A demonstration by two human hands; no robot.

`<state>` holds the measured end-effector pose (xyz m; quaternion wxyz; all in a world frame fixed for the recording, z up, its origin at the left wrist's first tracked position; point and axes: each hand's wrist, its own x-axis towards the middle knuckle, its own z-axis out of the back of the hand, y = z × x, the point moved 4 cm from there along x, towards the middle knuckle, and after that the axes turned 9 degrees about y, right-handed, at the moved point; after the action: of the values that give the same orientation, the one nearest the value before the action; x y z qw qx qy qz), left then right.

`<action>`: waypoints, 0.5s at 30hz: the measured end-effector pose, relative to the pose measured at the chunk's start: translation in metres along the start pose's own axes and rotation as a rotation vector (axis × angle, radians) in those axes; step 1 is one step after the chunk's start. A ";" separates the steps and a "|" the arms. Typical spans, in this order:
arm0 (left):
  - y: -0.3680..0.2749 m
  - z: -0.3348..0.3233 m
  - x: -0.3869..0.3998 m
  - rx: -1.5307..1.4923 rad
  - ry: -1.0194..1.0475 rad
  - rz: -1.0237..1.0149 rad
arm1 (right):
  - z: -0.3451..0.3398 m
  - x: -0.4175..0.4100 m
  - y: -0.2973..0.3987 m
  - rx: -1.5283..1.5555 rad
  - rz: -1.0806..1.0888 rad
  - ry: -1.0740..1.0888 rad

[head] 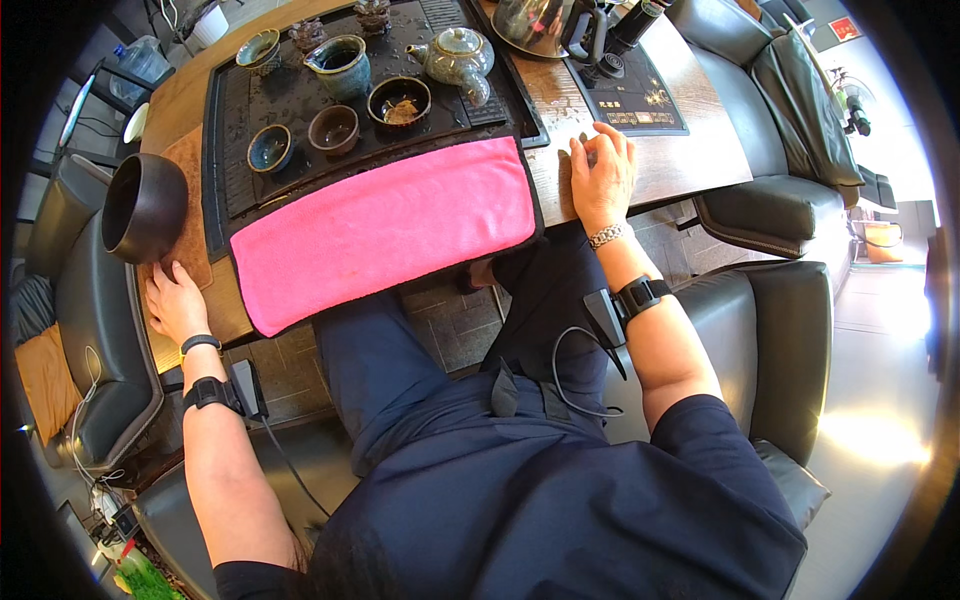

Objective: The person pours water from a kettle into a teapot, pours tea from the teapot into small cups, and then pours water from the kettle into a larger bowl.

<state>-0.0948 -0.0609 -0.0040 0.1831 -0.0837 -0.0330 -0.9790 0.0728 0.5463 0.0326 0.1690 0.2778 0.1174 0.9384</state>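
Observation:
My left hand point(178, 301) rests on the table's left edge with its fingers apart. Its fingertips are beside the base of a large dark bowl point(146, 210), which stands on a brown mat point(196, 225); contact is unclear. On the right, my right hand point(604, 174) lies on the wood with loosely bent fingers and no visible object in it. Between them a pink towel point(390, 232) is spread along the front of a black tea tray point(300, 187), hanging over the table edge. The tray carries a glazed teapot point(457, 52), a blue-green pitcher point(341, 71) and several cups, including a brown one point(334, 129).
A glass kettle point(529, 26) with a black handle stands behind a black control panel point(637, 112) at the right. Small figurines point(307, 34) sit at the tray's back. Black leather chairs point(780, 217) flank the table point(709, 154). Cables hang from both wrist-mounted devices point(604, 319).

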 end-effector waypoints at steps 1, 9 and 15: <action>0.000 0.000 0.000 0.000 0.000 0.000 | 0.000 0.000 0.000 0.003 -0.004 0.005; -0.001 0.002 -0.001 -0.006 0.020 -0.001 | 0.002 0.001 0.001 0.007 0.001 -0.023; -0.001 0.003 -0.001 -0.006 0.017 0.011 | 0.003 0.001 0.004 0.000 0.018 -0.003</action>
<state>-0.0941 -0.0592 -0.0014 0.1884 -0.0759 -0.0283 -0.9787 0.0724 0.5437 0.0364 0.1606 0.2802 0.1147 0.9394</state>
